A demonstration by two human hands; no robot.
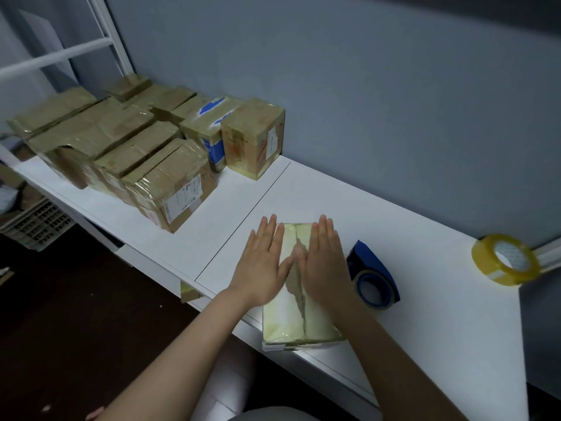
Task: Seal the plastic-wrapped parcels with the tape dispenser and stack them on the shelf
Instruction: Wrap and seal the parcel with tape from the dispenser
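Pressing with straight, open fingers, the left hand (261, 265) and right hand (324, 262) lay flat on the parcel (291, 323) at the table's (425, 299) near edge, tape dispenser (372, 275) just beside it.

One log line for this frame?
left hand, right hand: flat on parcel | dispenser: untouched, right of parcel | tape roll: table's far right | sealed parcels: far left

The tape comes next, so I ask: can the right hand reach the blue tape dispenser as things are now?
Probably yes. The right hand lies flat on the parcel, and the blue tape dispenser sits just beside it, nothing between them.
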